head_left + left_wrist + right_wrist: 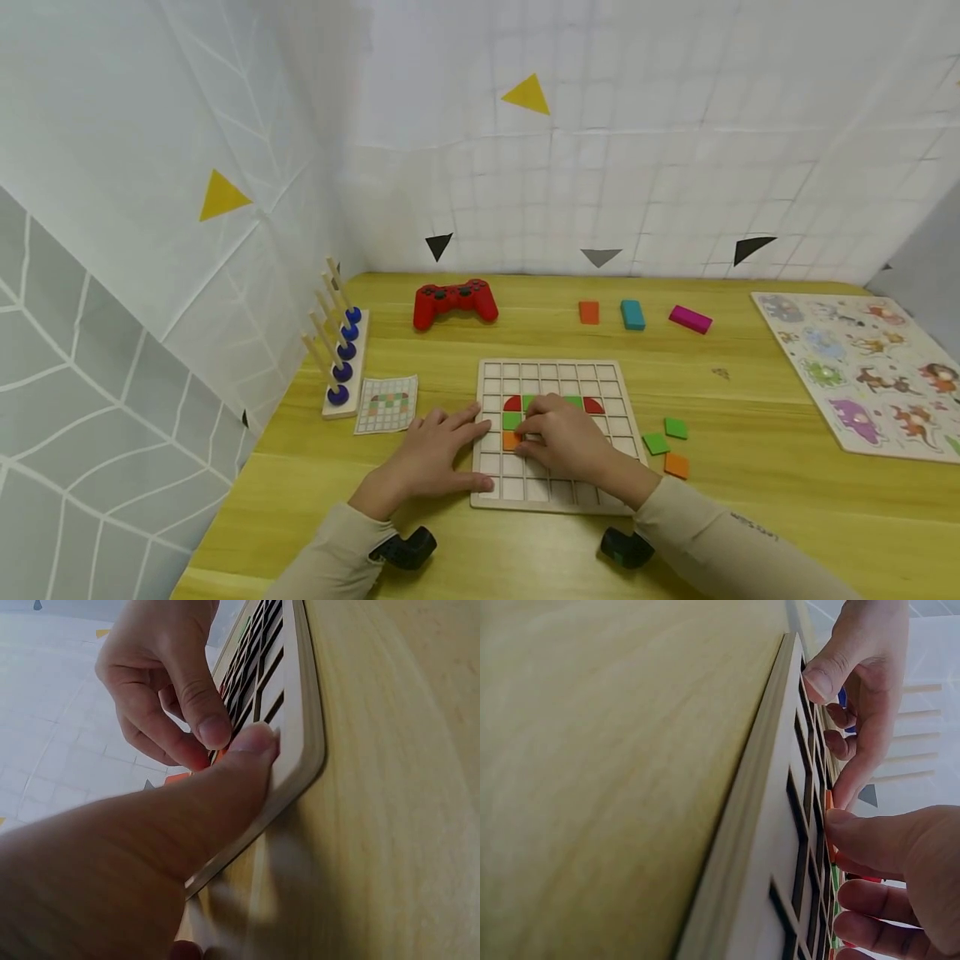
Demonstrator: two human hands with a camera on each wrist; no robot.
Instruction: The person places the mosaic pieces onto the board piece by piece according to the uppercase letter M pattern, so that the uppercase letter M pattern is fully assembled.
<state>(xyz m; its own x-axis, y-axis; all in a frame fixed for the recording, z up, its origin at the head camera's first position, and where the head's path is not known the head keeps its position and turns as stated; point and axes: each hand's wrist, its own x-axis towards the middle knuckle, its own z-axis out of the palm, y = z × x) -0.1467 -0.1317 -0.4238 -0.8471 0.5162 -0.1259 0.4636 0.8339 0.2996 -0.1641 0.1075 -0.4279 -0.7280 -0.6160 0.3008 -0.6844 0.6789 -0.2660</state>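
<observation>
A pale wooden grid board (540, 506) lies in the middle of the table. My left hand (431, 458) rests on its left edge, fingers spread, thumb near the front left corner. My right hand (566, 437) reaches over the board, thumb and fingertips pinching an orange square tile (511, 441) at a cell on the left. Above that tile sit a green square tile (512, 421) and a red quarter-round tile (512, 404). Another red quarter-round tile (593, 406) ends the row of green tiles, which my right hand partly covers. The left wrist view shows the right hand (161, 682) close beside the left thumb (251, 746).
Loose green (656, 443) and orange (677, 466) tiles lie right of the board. A pattern card (401, 425) and a peg stand (347, 405) are at left. Behind are a red game controller (455, 302) and several coloured blocks (632, 315). An animal puzzle (862, 375) lies far right.
</observation>
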